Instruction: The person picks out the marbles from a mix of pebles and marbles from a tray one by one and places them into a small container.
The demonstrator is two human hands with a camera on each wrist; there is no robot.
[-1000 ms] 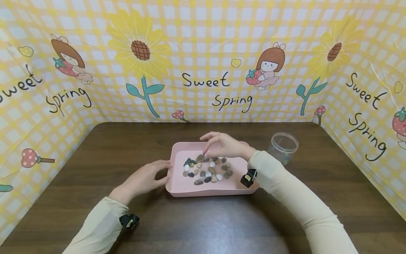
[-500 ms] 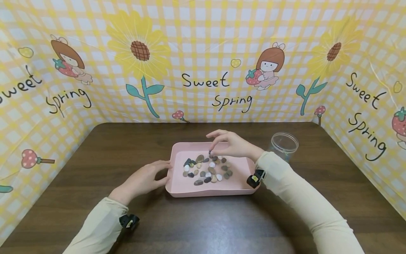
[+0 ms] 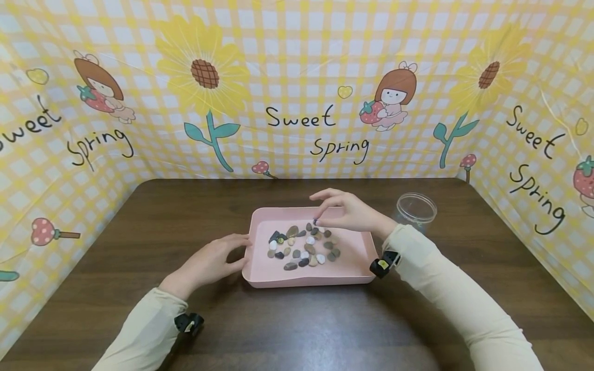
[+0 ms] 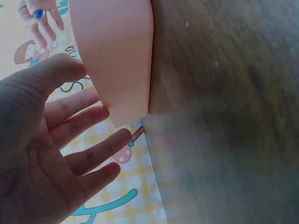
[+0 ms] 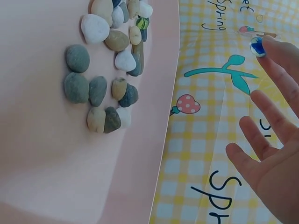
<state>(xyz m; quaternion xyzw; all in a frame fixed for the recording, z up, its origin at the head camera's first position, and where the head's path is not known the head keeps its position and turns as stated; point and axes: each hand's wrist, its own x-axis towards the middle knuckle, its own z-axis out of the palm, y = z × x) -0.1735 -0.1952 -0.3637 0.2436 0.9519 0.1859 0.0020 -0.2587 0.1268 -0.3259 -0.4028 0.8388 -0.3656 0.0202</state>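
Observation:
A small blue-and-white glass marble (image 5: 257,46) is pinched between the thumb and index finger of my right hand (image 3: 351,213); the other fingers stay spread. This hand hovers over the far right part of the pink tray (image 3: 355,257). My left hand (image 3: 204,265) touches the tray's left wall with its fingertips, the fingers fairly straight. Inside the tray lie many smooth pebbles (image 5: 77,58) in white, grey, tan and black. Among them, near the left end, sits a green-and-yellow striped marble (image 5: 142,23).
Right of the tray stands a clear round jar (image 3: 416,208), its lower part hidden by the right sleeve and its contents hard to make out. The brown wooden table (image 3: 297,330) is walled by yellow checked cloth (image 3: 297,77) on three sides.
My right hand has risen slightly and moved right across the tray, carrying the marble away from the pebbles at the left. My left hand and the tray have stayed put.

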